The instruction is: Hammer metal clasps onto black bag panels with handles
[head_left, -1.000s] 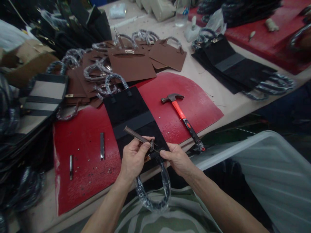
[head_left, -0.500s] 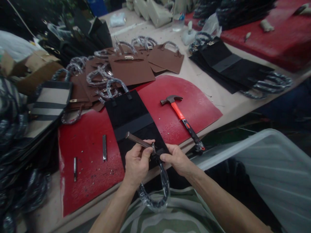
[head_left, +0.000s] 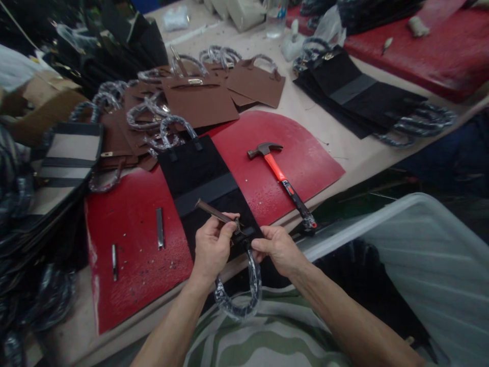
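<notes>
A black bag panel [head_left: 198,176] with a grey band lies flat on the red mat [head_left: 130,239], its far handle wrapped in plastic. My left hand [head_left: 211,248] is closed round a thin metal punch [head_left: 212,211] tilted over the panel's near edge. My right hand [head_left: 277,248] pinches that near edge beside a small metal fitting. The panel's near plastic-wrapped handle [head_left: 237,295] hangs off the table toward my lap.
A hammer [head_left: 280,178] with an orange and black handle lies on the mat to the right. Two metal punches [head_left: 159,235] lie on the mat's left. Brown bag panels [head_left: 198,102] and black panels [head_left: 355,94] are stacked behind. A translucent plastic bin [head_left: 412,270] stands at right.
The view shifted slightly. Both hands stay at the panel's near edge with the punch; the hanging handle has swung a little.
</notes>
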A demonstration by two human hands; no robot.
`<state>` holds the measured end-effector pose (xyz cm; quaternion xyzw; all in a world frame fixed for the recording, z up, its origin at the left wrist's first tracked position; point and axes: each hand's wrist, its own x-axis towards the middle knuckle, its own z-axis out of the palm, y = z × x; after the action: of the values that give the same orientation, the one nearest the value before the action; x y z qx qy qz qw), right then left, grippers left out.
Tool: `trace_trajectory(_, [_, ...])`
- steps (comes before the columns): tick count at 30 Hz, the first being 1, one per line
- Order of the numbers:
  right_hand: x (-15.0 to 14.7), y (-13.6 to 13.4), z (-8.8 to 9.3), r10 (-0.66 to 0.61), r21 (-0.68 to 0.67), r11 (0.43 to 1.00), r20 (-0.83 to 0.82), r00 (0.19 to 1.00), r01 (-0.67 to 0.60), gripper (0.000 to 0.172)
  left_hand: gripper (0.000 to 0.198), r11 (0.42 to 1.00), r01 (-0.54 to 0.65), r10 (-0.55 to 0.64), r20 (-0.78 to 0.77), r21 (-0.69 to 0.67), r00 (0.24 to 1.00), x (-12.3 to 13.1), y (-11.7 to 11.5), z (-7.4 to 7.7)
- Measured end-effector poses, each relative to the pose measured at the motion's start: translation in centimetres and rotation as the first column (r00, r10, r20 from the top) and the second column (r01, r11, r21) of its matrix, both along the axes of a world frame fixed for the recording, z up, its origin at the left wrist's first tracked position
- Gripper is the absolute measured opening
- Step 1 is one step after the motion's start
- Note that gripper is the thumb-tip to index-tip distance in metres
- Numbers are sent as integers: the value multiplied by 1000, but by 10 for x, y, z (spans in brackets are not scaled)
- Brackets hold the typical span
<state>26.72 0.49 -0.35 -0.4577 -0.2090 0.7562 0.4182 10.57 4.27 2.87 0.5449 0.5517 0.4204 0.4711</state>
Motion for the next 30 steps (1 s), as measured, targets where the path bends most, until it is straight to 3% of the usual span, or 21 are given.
trace_trajectory(8, [-3,-1,-4,-29,13,999,-84,996,31,27,20,1000,-8,8,6,-11,1000,-1,-2,4])
trace_trajectory(14, [-6,-4,-2,-47,59,997,-30,998,48,26,18,992,24,-5,-151,124,988,1,-8,3])
trace_trajectory(20, [-9,-4,1,-44,86,996,100,994,36,20,16,944,101,-7,-286,314,958,5,-13,-2])
trace_trajectory(24, [-12,-2,0,-36,78,997,241,970,18,13,19,948,96,-3,-292,304,956,5,-12,-9])
trace_trajectory(30, [-22,-3,-6,-127,34,992,437,890,125,11,17,892,148,-8,-314,426,950,7,-14,-18])
